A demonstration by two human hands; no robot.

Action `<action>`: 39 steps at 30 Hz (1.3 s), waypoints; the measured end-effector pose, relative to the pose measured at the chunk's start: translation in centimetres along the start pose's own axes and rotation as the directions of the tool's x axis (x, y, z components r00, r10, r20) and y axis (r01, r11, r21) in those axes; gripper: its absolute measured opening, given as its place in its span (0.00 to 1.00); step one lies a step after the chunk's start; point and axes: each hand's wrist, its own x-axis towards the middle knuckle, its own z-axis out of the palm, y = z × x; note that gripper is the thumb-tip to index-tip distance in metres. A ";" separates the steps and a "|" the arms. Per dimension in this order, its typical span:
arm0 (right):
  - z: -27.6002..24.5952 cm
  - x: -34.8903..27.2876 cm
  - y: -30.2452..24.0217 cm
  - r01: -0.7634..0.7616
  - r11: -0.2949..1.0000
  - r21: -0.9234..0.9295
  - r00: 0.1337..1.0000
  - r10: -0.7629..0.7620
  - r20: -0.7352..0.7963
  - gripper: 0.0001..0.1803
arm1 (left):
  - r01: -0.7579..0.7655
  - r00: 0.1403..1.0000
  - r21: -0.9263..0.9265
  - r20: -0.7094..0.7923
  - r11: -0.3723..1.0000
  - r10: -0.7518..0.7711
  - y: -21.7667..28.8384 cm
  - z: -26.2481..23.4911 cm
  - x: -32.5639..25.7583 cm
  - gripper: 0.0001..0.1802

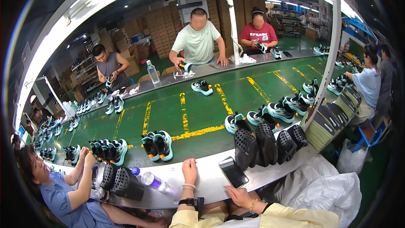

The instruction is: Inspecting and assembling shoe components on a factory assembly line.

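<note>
**A:** Looking down from your head, where are your hands?

**B:** Your left hand [189, 169] lies flat on the pale tabletop [202, 181] edge. Its fingers are loosely together and point away from you, toward the green belt [185, 114]. It holds nothing. Your right hand [238, 195] sits lower, near your lap, with its fingers bent a little. It just touches the near end of the phone [233, 172], or is right beside it. You are not pinching the phone.

**A:** Which way does the phone lie?

**B:** It lies flat with its dark screen up. Its long side runs from your right hand up and a bit to the left, so the far end points at the black shoe shapes [266, 143].

**A:** How do you pick it up well?

**B:** I think you should take it by its two long sides, near your end. Lift slowly, because it lies close to the tabletop edge. Mind the bottle [149, 180] lying on its side to your left.
</note>
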 end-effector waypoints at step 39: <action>-3.2 -1.1 4.8 -0.148 0.973 0.179 0.988 0.139 0.060 0.11 | -0.512 0.691 0.232 0.684 0.827 0.235 12.9 17.0 9.9 0.22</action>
